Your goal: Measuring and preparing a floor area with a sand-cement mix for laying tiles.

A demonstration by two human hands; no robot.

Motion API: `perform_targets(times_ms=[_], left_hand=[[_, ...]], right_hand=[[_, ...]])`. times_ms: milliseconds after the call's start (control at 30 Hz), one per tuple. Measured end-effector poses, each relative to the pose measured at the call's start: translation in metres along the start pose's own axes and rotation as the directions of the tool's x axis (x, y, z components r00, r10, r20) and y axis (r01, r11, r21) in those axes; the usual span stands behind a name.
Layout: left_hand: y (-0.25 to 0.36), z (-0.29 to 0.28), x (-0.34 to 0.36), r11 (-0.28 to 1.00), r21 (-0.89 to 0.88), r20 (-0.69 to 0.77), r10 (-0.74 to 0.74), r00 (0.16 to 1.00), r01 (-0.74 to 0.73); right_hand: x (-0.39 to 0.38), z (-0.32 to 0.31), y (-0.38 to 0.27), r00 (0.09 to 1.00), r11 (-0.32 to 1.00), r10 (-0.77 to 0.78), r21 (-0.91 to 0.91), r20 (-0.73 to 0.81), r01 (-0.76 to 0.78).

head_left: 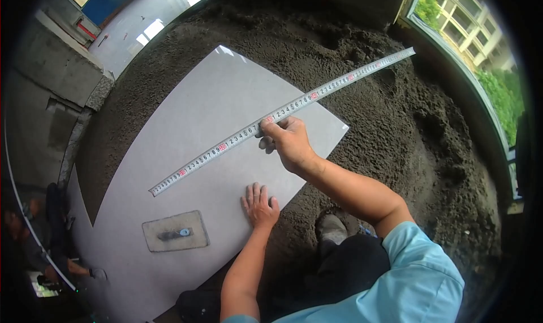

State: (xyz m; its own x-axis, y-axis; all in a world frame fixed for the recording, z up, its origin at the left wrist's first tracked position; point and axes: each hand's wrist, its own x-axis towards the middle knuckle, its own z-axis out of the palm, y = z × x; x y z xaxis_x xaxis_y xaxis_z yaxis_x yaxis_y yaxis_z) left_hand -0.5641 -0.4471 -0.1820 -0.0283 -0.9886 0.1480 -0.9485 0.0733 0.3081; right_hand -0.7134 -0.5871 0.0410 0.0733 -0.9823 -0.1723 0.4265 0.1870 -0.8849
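My right hand (291,145) pinches a long silver measuring tape strip (237,137) between thumb and fingers, near its middle. The strip runs slantwise, its near-left end over a large light grey tile (169,130) and its far-right end over dark, rough mortar (407,119). Whether the strip touches the tile, I cannot tell. My left hand (261,206) lies flat on the tile near its right edge, fingers spread, holding nothing. To its left a rectangular float (195,244) rests on the tile, handle up.
Lumpy mortar surrounds the tile's far and right sides. A window frame (469,68) borders the right side, and a concrete wall (68,63) stands at the left. Another person (51,232) is low at the far left. My shoe (332,229) is on the mortar beside the tile.
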Motion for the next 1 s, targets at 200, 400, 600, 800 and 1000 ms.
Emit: perform_targets(times_ms=[200,400,600,800,1000], left_hand=[[-0.005,0.002,0.000,1.000,-0.025,0.013,-0.005,1.000,0.006],[-0.006,-0.002,0.027,0.952,-0.305,-0.104,-0.012,0.994,-0.020],[0.078,-0.169,0.082,0.757,-0.489,-0.533,0.134,0.836,-0.433],[0.061,-0.200,0.138,0.842,-0.421,-0.478,0.110,0.871,-0.337],[0.031,-0.212,0.134,0.886,-0.426,-0.184,0.113,0.976,-0.182]], right_hand=[[0.004,0.002,0.005,0.999,1.000,0.004,-0.013,-0.042,-0.005],[0.007,0.004,0.001,0.998,0.999,0.028,-0.028,-0.047,-0.029],[0.018,0.020,0.022,0.989,0.986,-0.040,-0.163,-0.139,0.017],[-0.013,-0.003,0.034,0.981,0.894,-0.042,-0.432,0.190,0.122],[-0.031,0.027,0.048,0.875,0.863,0.014,-0.447,0.485,0.234]])
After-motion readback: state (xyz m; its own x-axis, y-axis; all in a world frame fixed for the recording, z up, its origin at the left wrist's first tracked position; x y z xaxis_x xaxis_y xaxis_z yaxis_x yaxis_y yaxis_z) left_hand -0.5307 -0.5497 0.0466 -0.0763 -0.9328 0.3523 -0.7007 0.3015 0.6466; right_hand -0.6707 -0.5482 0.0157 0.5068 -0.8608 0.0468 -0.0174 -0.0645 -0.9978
